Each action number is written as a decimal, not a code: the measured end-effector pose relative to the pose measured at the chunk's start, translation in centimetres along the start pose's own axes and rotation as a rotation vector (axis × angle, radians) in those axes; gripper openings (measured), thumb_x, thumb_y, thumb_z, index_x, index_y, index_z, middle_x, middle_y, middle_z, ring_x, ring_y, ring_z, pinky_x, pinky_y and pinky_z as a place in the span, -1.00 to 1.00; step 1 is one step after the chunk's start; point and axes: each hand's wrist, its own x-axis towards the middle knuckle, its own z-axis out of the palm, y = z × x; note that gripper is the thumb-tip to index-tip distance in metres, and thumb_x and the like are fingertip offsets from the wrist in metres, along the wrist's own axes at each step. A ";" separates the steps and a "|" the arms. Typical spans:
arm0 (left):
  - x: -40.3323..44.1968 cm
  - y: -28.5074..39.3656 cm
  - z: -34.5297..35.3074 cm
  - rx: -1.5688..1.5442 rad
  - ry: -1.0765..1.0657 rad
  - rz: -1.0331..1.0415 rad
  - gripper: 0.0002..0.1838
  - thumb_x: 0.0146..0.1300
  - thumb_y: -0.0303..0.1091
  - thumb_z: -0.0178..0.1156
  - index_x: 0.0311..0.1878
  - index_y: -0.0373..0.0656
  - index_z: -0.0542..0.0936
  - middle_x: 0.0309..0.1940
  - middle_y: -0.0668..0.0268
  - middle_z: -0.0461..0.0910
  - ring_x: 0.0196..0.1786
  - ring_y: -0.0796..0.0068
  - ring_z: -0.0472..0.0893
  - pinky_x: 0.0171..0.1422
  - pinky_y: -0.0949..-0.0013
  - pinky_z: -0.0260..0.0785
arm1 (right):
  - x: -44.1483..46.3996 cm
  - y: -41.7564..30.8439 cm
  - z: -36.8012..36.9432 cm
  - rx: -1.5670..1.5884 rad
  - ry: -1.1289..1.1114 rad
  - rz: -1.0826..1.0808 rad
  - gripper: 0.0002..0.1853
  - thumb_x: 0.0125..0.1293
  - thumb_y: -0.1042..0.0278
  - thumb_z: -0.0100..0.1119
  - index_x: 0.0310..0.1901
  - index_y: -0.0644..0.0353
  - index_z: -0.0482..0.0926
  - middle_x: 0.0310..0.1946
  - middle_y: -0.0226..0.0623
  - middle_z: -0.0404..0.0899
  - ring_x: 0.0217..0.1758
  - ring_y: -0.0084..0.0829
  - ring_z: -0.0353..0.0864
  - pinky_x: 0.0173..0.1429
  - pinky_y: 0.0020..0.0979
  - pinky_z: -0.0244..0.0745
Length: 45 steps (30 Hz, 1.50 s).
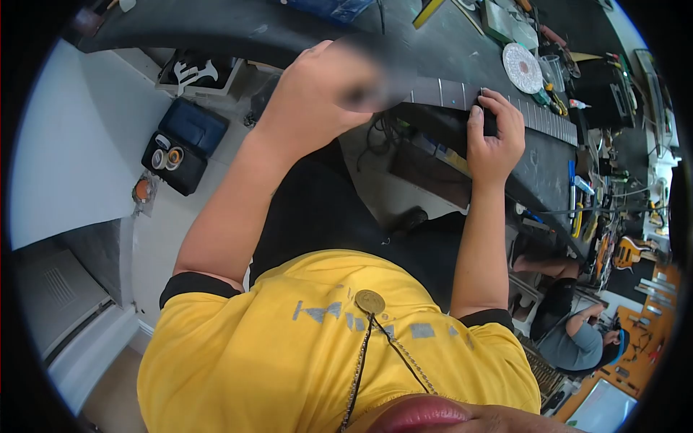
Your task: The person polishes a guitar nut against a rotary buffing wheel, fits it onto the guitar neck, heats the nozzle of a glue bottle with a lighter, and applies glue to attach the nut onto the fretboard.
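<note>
Dk fretboard [453,94], w/ frets, on bench [462,52]

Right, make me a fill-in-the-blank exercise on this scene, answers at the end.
1. The right hand is at the fretted neck; the other hand, partly blurred, is the ____ one.
2. The yellow shirt has sleeve bands coloured ____.
3. The pendant hanging over the shirt is ____ in shape.
4. The dark case at the picture's left is not shut but ____.

Missing words: left; black; round; open.
</note>
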 end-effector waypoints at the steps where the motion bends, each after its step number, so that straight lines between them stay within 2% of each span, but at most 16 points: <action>1: 0.1 0.0 -0.1 -0.006 -0.010 -0.001 -0.71 0.06 -0.42 0.63 -0.13 -0.17 0.79 -0.04 0.24 0.85 0.08 0.14 0.77 0.19 0.16 0.64 | 0.0 0.1 0.0 0.005 0.005 -0.007 -0.82 0.28 0.45 0.46 -0.08 0.22 0.80 0.03 -0.21 0.86 0.12 -0.12 0.78 0.30 -0.16 0.62; 12: 0.3 0.3 0.0 -0.036 -0.063 0.013 -0.72 0.07 -0.55 0.60 -0.12 -0.25 0.79 0.06 0.18 0.81 0.08 0.20 0.76 0.13 0.26 0.63 | 0.0 1.1 0.2 0.020 0.070 -0.030 -0.83 0.23 0.40 0.48 -0.15 0.19 0.80 -0.02 -0.28 0.87 0.07 -0.15 0.79 0.26 -0.20 0.65; 17: 0.3 0.3 0.5 -0.044 -0.073 -0.024 -0.71 0.02 -0.61 0.60 -0.15 -0.28 0.77 0.01 0.12 0.82 0.05 0.18 0.77 0.12 0.26 0.61 | -0.3 1.3 0.4 0.010 0.106 -0.015 -0.83 0.20 0.40 0.49 -0.17 0.16 0.80 -0.04 -0.33 0.87 0.04 -0.19 0.79 0.17 -0.24 0.68; 18: 0.4 0.3 0.6 -0.044 -0.064 -0.020 -0.70 0.00 -0.60 0.60 -0.16 -0.25 0.77 -0.01 0.14 0.82 0.03 0.16 0.77 0.09 0.24 0.62 | -0.3 0.9 0.1 0.018 0.080 -0.001 -0.81 0.23 0.45 0.47 -0.12 0.23 0.80 -0.01 -0.23 0.86 0.08 -0.16 0.79 0.22 -0.24 0.65; 20: 0.4 0.3 0.9 -0.040 -0.056 -0.017 -0.68 -0.07 -0.62 0.61 -0.19 -0.25 0.76 -0.05 0.13 0.81 -0.02 0.14 0.76 0.04 0.23 0.61 | 0.0 0.2 -0.2 0.025 0.074 0.017 -0.81 0.22 0.45 0.47 -0.12 0.22 0.80 -0.01 -0.24 0.86 0.07 -0.17 0.79 0.20 -0.25 0.66; 23: 0.3 0.1 0.9 -0.061 -0.100 -0.017 -0.70 0.02 -0.68 0.59 -0.15 -0.33 0.75 0.03 0.07 0.81 0.07 0.20 0.76 0.18 0.26 0.60 | 0.3 0.1 -0.1 0.030 0.083 0.024 -0.81 0.19 0.47 0.48 -0.14 0.22 0.79 -0.03 -0.25 0.86 0.06 -0.18 0.79 0.18 -0.24 0.68; 24: 0.4 0.2 0.8 -0.066 -0.109 -0.017 -0.69 0.01 -0.72 0.57 -0.16 -0.33 0.73 0.03 0.03 0.81 0.07 0.15 0.76 0.20 0.23 0.59 | 0.3 0.1 -0.1 0.033 0.088 0.023 -0.80 0.18 0.48 0.48 -0.14 0.22 0.79 -0.03 -0.26 0.86 0.06 -0.18 0.79 0.17 -0.23 0.68; 27: 0.3 0.3 0.9 -0.030 -0.116 -0.008 -0.67 0.01 -0.73 0.55 -0.14 -0.31 0.70 0.04 -0.01 0.80 0.07 0.13 0.76 0.20 0.23 0.59 | 0.9 0.1 -0.4 0.039 0.098 0.016 -0.79 0.06 0.47 0.46 -0.24 0.26 0.72 -0.14 -0.10 0.78 -0.09 0.02 0.75 0.06 -0.11 0.69; 31: 0.4 0.6 1.1 0.039 -0.126 0.027 -0.63 0.01 -0.73 0.54 -0.11 -0.29 0.67 0.04 -0.05 0.79 0.07 0.11 0.77 0.19 0.22 0.60 | 0.6 1.0 0.7 0.057 0.188 -0.058 -0.78 0.04 0.47 0.47 -0.25 0.26 0.71 -0.15 -0.10 0.78 -0.12 0.00 0.75 0.03 -0.13 0.69; 45: 0.3 0.9 1.0 0.077 -0.173 0.005 -0.62 0.03 -0.77 0.51 -0.08 -0.31 0.65 0.12 -0.14 0.75 0.10 0.09 0.75 0.23 0.21 0.58 | 0.5 1.4 0.8 0.103 0.211 -0.063 -0.79 0.02 0.50 0.46 -0.26 0.27 0.70 -0.17 -0.11 0.76 -0.13 -0.02 0.75 0.00 -0.13 0.70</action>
